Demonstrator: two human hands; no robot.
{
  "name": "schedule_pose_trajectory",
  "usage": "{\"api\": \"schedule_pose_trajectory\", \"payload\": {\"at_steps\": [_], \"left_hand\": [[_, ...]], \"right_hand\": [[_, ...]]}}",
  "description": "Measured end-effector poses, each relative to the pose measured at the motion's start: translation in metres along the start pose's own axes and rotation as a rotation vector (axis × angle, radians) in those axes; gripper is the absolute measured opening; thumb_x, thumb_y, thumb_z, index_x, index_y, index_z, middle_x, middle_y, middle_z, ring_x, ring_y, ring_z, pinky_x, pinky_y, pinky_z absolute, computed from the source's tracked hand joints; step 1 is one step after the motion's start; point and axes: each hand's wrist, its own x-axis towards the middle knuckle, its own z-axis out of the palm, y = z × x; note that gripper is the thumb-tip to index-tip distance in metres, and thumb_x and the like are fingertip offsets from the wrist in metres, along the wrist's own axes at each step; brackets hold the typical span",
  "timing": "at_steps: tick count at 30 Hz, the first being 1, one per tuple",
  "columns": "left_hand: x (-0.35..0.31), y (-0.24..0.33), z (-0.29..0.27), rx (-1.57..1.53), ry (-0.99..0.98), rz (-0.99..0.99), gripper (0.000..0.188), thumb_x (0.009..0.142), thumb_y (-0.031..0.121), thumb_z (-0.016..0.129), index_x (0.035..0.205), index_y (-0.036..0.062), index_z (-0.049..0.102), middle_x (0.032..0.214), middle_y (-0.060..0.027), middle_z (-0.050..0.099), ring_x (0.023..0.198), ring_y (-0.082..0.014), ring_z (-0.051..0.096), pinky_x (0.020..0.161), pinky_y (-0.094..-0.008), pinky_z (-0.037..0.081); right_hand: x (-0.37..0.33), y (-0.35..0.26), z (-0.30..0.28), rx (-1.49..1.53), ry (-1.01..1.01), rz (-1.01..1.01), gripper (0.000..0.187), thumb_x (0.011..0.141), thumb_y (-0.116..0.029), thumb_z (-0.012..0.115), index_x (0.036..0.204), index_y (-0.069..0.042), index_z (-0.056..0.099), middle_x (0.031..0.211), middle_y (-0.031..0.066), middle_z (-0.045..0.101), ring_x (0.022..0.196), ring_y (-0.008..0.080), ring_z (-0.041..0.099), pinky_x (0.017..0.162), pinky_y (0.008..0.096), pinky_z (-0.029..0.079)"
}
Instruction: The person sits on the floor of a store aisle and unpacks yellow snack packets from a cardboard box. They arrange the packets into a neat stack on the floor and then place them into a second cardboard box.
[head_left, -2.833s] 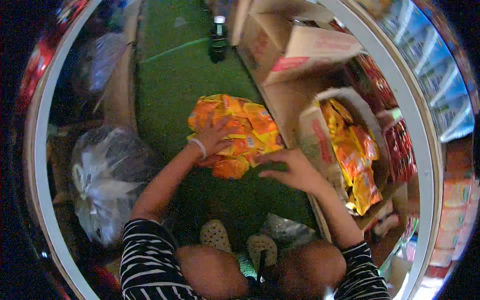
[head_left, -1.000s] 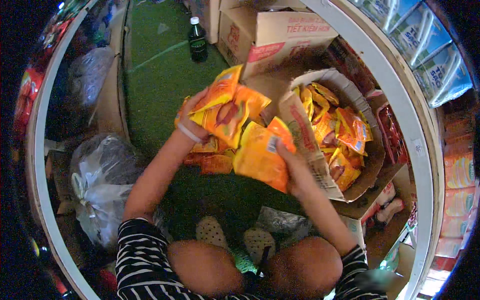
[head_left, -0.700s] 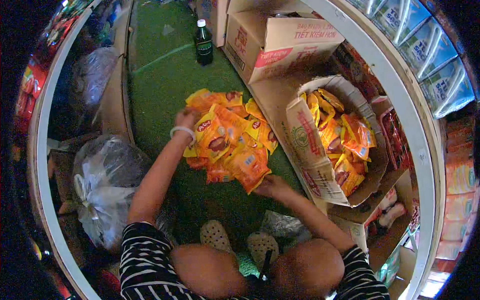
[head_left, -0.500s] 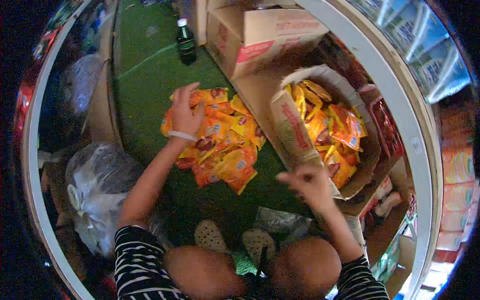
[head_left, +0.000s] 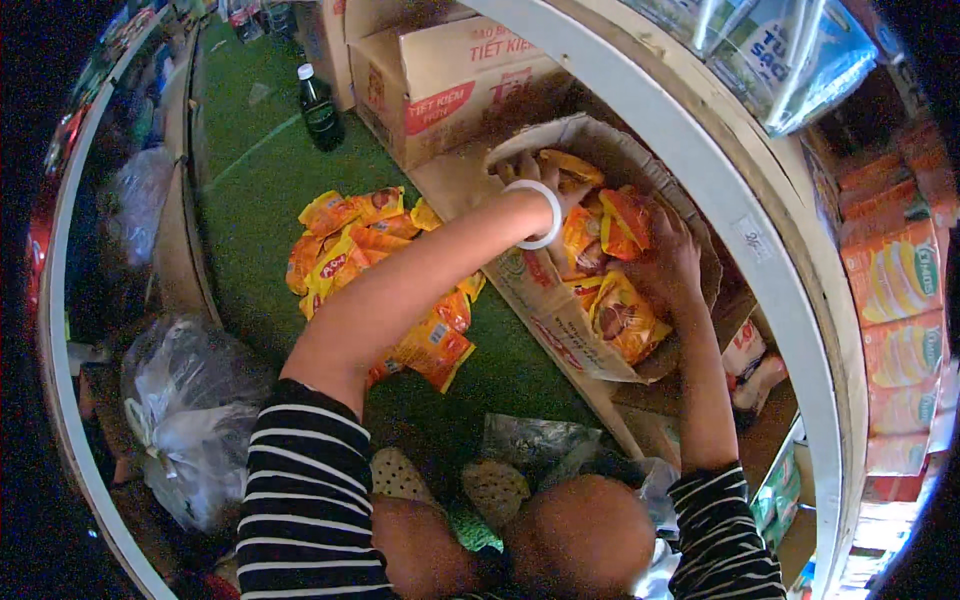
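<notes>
Both my hands reach into a cardboard box on the right, which holds glossy orange and yellow packets. My left hand, with a white band at the wrist, is at the far end of the box; its fingers are apart over the packets, their tips partly hidden. Along the box's right inner wall, my right hand presses beside an orange packet; its fingertips are mostly hidden. A loose pile of similar packets lies on the green floor, partly covered by my left forearm.
A dark bottle with a white cap stands beyond the pile. Behind the open box is a larger carton. A stuffed clear plastic bag sits at left. A pale curved frame borders the right, with shelved packs beyond it.
My left hand has left the floor pile and crossed right into the box. My right hand has moved from the box's near edge up and in among the packets. The view has shifted right.
</notes>
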Motion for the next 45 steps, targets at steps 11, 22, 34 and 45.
{"api": "schedule_pose_trajectory", "payload": {"at_steps": [11, 22, 34, 45], "left_hand": [[0.036, 0.007, -0.002, -0.171, -0.374, -0.087, 0.084, 0.061, 0.064, 0.071, 0.122, 0.0081, 0.056, 0.129, -0.0117, 0.052, 0.113, -0.0299, 0.052, 0.094, -0.0419, 0.042], [0.043, 0.002, 0.01, -0.258, -0.398, -0.125, 0.109, 0.047, 0.071, 0.074, 0.13, 0.0068, 0.047, 0.136, -0.015, 0.043, 0.12, -0.0304, 0.046, 0.098, -0.0412, 0.039], [0.027, -0.01, 0.026, -0.304, 0.275, 0.094, 0.103, 0.042, 0.051, 0.082, 0.125, 0.0013, 0.047, 0.125, -0.0222, 0.05, 0.117, -0.0352, 0.047, 0.103, -0.0389, 0.035], [-0.007, -0.025, 0.015, -0.838, 0.975, 0.043, 0.064, 0.048, 0.039, 0.086, 0.091, 0.0014, 0.058, 0.086, -0.0094, 0.062, 0.079, -0.0196, 0.06, 0.075, -0.0303, 0.048]], "right_hand": [[0.009, 0.06, 0.02, 0.39, 0.433, 0.375, 0.051, 0.089, -0.039, 0.054, 0.126, -0.007, 0.042, 0.109, 0.0204, 0.06, 0.101, 0.0356, 0.058, 0.087, 0.0392, 0.044], [0.007, 0.031, 0.035, -0.066, 0.186, 0.215, 0.094, 0.061, -0.046, 0.079, 0.131, -0.011, 0.026, 0.118, 0.0225, 0.054, 0.105, 0.0411, 0.055, 0.083, 0.0473, 0.047], [0.002, 0.026, 0.019, 0.773, 0.006, 0.135, 0.088, 0.067, -0.028, 0.08, 0.135, -0.007, 0.029, 0.13, 0.0161, 0.046, 0.121, 0.0271, 0.044, 0.097, 0.0377, 0.038], [-0.003, 0.025, 0.017, -0.175, 0.274, -0.167, 0.074, 0.071, -0.033, 0.076, 0.129, -0.009, 0.036, 0.112, 0.0225, 0.057, 0.103, 0.0384, 0.057, 0.084, 0.0425, 0.048]]}}
